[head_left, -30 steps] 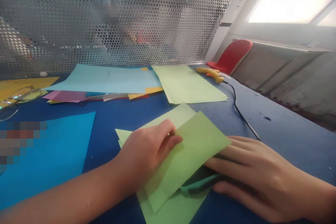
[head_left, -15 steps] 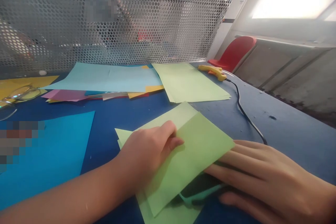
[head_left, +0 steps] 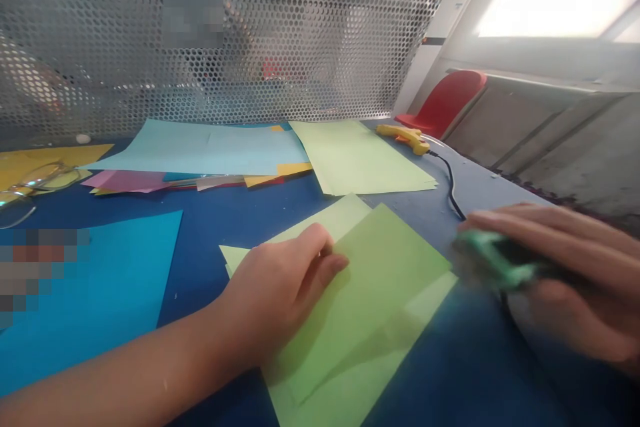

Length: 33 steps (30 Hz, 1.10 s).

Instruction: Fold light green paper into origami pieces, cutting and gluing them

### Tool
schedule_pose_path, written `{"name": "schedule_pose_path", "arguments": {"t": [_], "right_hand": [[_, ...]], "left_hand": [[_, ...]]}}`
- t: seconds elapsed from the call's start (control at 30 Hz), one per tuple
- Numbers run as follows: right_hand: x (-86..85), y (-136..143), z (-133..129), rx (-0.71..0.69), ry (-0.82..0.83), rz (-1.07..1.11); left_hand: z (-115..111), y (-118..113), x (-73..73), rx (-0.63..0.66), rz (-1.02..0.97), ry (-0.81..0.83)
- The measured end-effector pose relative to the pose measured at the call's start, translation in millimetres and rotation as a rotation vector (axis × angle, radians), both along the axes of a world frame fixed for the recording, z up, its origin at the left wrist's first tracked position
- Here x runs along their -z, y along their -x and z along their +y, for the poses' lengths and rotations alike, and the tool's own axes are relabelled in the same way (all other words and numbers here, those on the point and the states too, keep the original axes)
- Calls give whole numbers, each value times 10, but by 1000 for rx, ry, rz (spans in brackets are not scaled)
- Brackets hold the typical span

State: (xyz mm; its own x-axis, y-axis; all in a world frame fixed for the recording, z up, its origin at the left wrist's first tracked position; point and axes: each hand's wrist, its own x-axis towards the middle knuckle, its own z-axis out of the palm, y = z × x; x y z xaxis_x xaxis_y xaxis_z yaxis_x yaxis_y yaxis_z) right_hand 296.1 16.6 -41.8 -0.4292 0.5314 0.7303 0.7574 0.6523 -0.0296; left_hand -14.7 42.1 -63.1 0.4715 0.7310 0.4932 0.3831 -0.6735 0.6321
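My left hand (head_left: 283,280) lies curled on a folded light green sheet of paper (head_left: 370,267), thumb and forefinger drawn together on its upper flap. This flap covers part of more light green paper beneath it, whose corner shows left of the wrist. At the right, my right hand (head_left: 575,273) is closed around a green-and-black object (head_left: 500,260), off the paper's right corner. Motion blurs this object, and its kind cannot be made out.
A bright blue sheet (head_left: 120,293) lies at left beside a pixelated patch. Behind are a pale blue sheet (head_left: 210,147), stacked coloured papers, light green sheets (head_left: 360,160), glasses (head_left: 45,177) and a yellow glue gun (head_left: 405,137) with a black cord. A perforated metal panel (head_left: 300,33) stands behind.
My right hand has come out from beneath the folded flap and moved up and right, carrying the green-and-black object. The flap has sunk flatter. My left hand has hardly moved.
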Motion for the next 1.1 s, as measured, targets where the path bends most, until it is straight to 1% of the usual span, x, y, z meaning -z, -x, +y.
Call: {"name": "schedule_pose_path", "arguments": {"t": [0.03, 0.07, 0.13, 0.17, 0.2, 0.3, 0.4, 0.47, 0.6, 0.7, 0.93, 1.1], "right_hand": [[-25, -11, 47, 50, -3, 99], [-52, -8, 93, 112, 14, 134], [-99, 31, 168, 183, 75, 132], [-112, 60, 189, 169, 118, 82], [-117, 92, 197, 122, 157, 26], [-107, 202, 152, -114, 221, -148], [-117, 330, 61, -292, 248, -345], [-141, 408, 12, -350, 268, -433], [-177, 492, -35, -382, 266, -488], [-167, 503, -59, -384, 282, -500], [-66, 491, -90, -410, 320, -382], [-37, 473, -87, -408, 324, -372]], "left_hand": [[-17, 15, -19, 8, -17, -21], [-36, 31, -38, 13, -35, -42], [-74, 64, -70, 18, -70, -82], [-90, 78, -81, 19, -85, -100], [-102, 88, -88, 23, -99, -116], [-109, 90, -89, 36, -125, -138], [-88, 65, -78, 26, -135, -99], [-69, 52, -77, 2, -141, -48], [-28, 42, -96, -40, -113, 55], [-3, 35, -109, -30, -71, 114], [18, 23, -81, -11, 21, 233], [44, 7, -53, -4, 68, 273]]}}
